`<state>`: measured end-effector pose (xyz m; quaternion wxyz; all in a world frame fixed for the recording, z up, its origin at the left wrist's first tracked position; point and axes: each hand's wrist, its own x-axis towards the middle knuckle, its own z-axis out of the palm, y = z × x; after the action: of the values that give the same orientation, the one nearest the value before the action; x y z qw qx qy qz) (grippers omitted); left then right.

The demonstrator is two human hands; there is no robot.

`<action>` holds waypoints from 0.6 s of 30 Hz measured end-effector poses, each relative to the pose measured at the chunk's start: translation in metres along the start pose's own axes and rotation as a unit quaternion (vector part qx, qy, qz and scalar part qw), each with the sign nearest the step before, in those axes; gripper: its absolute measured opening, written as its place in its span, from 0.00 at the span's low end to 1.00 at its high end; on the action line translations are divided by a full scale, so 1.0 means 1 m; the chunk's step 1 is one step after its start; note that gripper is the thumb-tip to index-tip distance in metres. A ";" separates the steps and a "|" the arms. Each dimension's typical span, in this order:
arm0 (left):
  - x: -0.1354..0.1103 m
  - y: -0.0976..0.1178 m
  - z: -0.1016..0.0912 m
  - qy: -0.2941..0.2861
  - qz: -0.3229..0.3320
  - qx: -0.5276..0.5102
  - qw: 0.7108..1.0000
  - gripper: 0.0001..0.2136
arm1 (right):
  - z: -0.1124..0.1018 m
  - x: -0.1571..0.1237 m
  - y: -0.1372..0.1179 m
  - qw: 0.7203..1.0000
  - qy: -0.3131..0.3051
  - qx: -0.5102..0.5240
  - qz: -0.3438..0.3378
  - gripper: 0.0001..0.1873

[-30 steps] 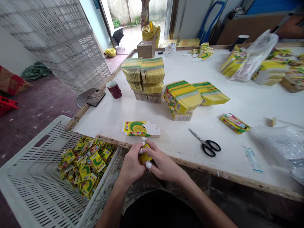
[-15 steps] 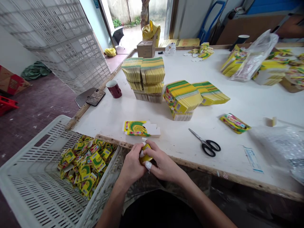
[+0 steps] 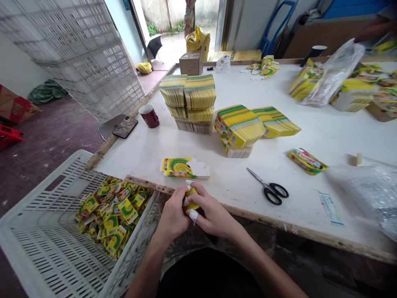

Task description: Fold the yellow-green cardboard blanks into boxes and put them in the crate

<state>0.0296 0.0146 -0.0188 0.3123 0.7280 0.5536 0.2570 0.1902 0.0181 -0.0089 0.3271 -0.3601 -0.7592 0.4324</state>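
Both my hands meet at the near edge of the white table (image 3: pixel 217 188), closed round one small yellow cardboard box (image 3: pixel 192 199). My left hand (image 3: pixel 174 213) grips it from the left, my right hand (image 3: pixel 214 213) from the right; most of the box is hidden by the fingers. White tape wraps several fingertips. Just beyond the hands lie flat, unfolded yellow-green box blanks (image 3: pixel 178 167) with white flaps pointing right. Left of my hands, below table height, a white plastic crate (image 3: pixel 40 231) holds a heap of small yellow boxes (image 3: pixel 116 217).
Scissors (image 3: pixel 268 187) lie right of my hands. Stacked box blanks (image 3: pixel 194 99) and more bundles (image 3: pixel 238 126) stand further back. A maroon mug (image 3: pixel 149 116) and a phone (image 3: pixel 125 127) sit at the left edge. Clear plastic (image 3: pixel 366 194) covers the right; another person's arm (image 3: pixel 376 31) shows behind.
My hands and the box stay almost in place, with only slight finger movement. At the far right, the other person's arm has shifted.
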 end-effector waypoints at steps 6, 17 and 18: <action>-0.001 0.000 0.001 -0.002 -0.004 -0.003 1.000 0.23 | -0.001 0.000 0.002 1.000 -0.008 -0.012 0.007 0.07; -0.001 0.002 0.004 -0.008 -0.011 -0.023 1.000 0.25 | -0.004 -0.001 0.001 1.000 -0.015 -0.013 0.021 0.05; -0.001 0.002 0.004 -0.008 -0.009 -0.023 1.000 0.25 | -0.004 -0.001 0.000 1.000 -0.014 -0.013 0.023 0.05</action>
<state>0.0336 0.0123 -0.0204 0.3354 0.7178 0.5514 0.2611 0.1940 0.0188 -0.0080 0.3016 -0.3751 -0.7611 0.4348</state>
